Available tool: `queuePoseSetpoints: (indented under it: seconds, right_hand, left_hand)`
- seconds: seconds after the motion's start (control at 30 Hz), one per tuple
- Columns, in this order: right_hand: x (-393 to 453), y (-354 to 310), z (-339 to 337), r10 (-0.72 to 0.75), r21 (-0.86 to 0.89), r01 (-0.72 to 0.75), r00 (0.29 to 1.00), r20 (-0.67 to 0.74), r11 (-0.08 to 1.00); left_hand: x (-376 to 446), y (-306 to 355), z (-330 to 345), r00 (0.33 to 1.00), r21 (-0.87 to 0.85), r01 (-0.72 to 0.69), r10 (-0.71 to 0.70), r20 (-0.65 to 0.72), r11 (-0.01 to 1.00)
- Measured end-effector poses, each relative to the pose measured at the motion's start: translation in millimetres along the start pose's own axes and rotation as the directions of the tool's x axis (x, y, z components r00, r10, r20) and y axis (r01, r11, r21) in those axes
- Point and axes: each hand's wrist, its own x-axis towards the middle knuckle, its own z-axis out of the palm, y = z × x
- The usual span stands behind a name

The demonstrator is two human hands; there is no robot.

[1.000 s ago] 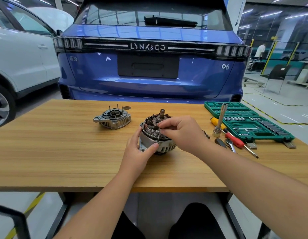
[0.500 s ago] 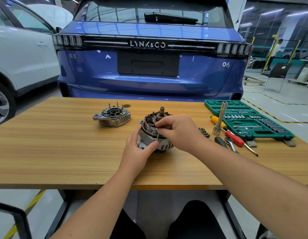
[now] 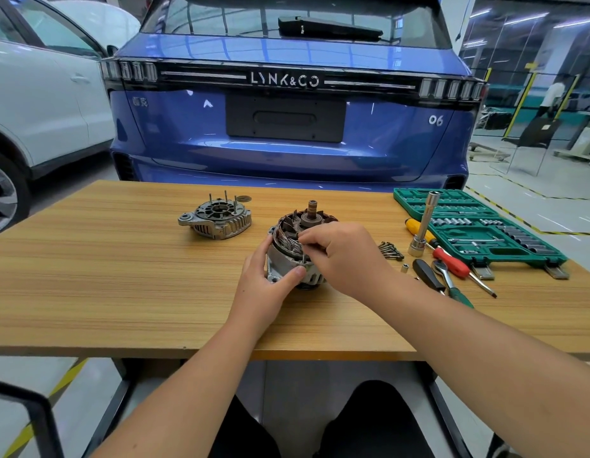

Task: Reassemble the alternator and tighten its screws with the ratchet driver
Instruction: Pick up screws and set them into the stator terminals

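There is only one view, from the camera on my head. It looks forward and tilts down over the wooden table (image 3: pixel 88 276), so my forearms rise from the bottom edge and my hands meet close in, around mid-frame. The lens is wide: lines bend toward the edges. The table's near edge crosses low in the frame, with my knees in view under it. Past the far edge it faces the back of a blue car (image 3: pixel 287 143), a white car (image 3: pixel 39 104) at far left.
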Motion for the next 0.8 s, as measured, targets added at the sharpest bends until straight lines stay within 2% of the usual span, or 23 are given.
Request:
queuePoseSetpoints:
  seconds: [0.2, 0.43, 0.6, 0.8]
  right_hand:
    - [9.9, -1.3, -3.2, 0.141, 0.053, -0.142, 0.99, 0.029, 0.988]
    - [6.8, 1.0, -8.9, 0.06, 0.018, -0.062, 0.996, 0.071, 0.998]
    - [13.0, -0.6, -5.9, 0.167, 0.061, -0.172, 0.983, 0.077, 0.983]
    - [3.2, -0.8, -5.5, 0.139, 0.08, -0.143, 0.989, 0.049, 0.987]
  left_hand:
    - [0.2, 0.0, -0.4, 1.0, -0.011, 0.004, -0.004, -0.001, 1.0]
    - [-1.3, 0.4, -2.1, 1.0, -0.046, 0.012, -0.012, 0.007, 0.999]
    - [-0.6, 0.4, -2.3, 1.0, -0.079, 0.014, -0.013, 0.013, 0.997]
    - [-1.2, -1.9, -5.3, 0.999, -0.152, 0.012, -0.008, 0.032, 0.988]
